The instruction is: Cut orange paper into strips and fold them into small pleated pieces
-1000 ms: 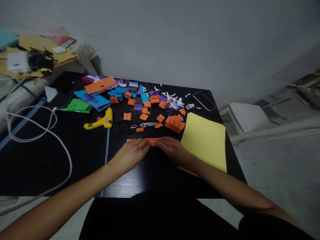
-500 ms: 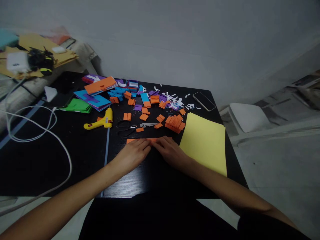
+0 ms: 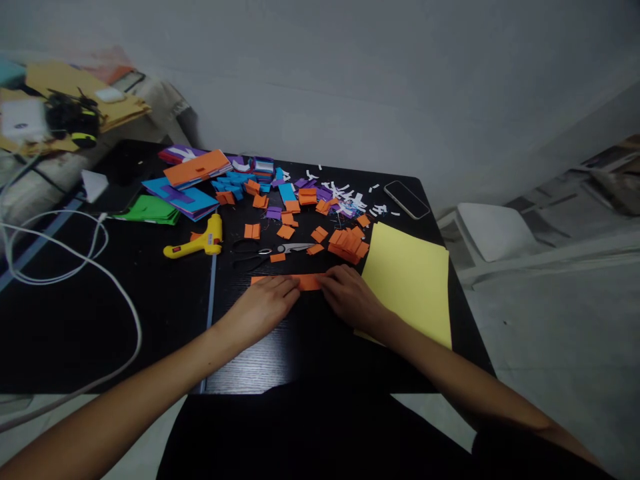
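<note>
An orange paper strip [image 3: 310,283] lies flat on the black table in front of me. My left hand [image 3: 270,300] rests on its left part, fingers closed together and pressed onto the paper. At the right end, my right hand [image 3: 347,293] grips the strip with bent fingers. Just beyond the strip lie black-handled scissors [image 3: 274,253], slightly spread, and a small orange paper piece [image 3: 277,258]. A pile of folded orange pieces [image 3: 347,245] sits past my right hand.
A yellow paper stack [image 3: 410,283] lies at right, a phone [image 3: 407,200] behind it. A yellow glue gun [image 3: 197,241] is at left, near a white cable [image 3: 120,283]. Green paper [image 3: 147,209], blue sheets and white scraps [image 3: 345,195] cover the back.
My right hand has slid right along the strip, away from my left hand, uncovering its middle. My left hand stays about where it was. The view has shifted slightly.
</note>
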Motion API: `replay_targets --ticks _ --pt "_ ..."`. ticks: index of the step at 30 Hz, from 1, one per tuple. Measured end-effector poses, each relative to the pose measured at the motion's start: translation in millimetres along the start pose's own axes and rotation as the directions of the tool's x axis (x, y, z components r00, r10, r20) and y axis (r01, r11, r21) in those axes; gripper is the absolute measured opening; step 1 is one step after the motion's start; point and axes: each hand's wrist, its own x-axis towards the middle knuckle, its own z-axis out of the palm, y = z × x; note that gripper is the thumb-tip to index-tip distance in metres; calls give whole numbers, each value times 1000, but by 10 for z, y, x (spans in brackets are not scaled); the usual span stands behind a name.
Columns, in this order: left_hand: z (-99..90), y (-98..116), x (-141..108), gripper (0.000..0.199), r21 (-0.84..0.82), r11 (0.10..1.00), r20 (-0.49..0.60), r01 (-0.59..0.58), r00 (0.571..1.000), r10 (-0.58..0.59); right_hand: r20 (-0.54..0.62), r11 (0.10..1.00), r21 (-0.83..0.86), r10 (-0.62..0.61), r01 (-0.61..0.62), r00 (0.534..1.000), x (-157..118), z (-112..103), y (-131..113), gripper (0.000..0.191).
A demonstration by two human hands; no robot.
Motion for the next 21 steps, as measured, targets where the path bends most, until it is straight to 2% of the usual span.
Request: replay_targets --ticks 10,17,21 --pt "-25 9 8 23 11 1000 33 8 999 -8 23 997 -46 55 -54 998 -20 -31 -27 23" --pt "-26 14 11 26 4 1000 49 21 999 -21 -77 987 -79 136 -142 988 -193 -94 117 26" --pt "-37 22 23 25 -35 999 42 26 999 -25 -83 977 -130 157 -167 984 -254 -112 176 26"
